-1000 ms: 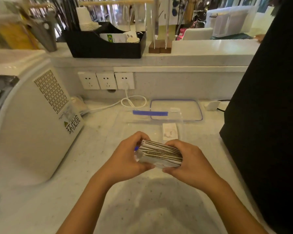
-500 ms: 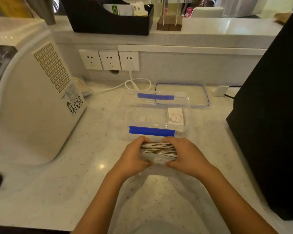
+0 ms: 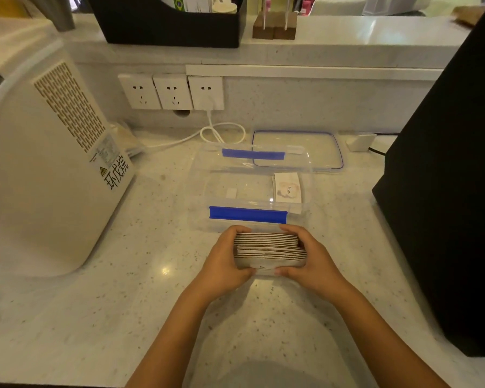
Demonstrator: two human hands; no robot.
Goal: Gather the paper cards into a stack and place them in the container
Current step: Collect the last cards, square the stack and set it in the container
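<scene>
A thick stack of paper cards stands on edge on the counter, squeezed between both hands. My left hand presses its left end and my right hand presses its right end. Just beyond them sits a clear plastic container with blue clips on its near and far sides. One card printed "love" lies inside it at the right. The container's clear lid with a blue seal lies flat behind it.
A large white appliance fills the left side. A tall black box stands at the right. Wall sockets with a white cable are behind, and a black organiser sits on the raised ledge.
The stack has come down from a tilted hold in the air to stand squared on the counter just in front of the container. My view has tipped downward.
</scene>
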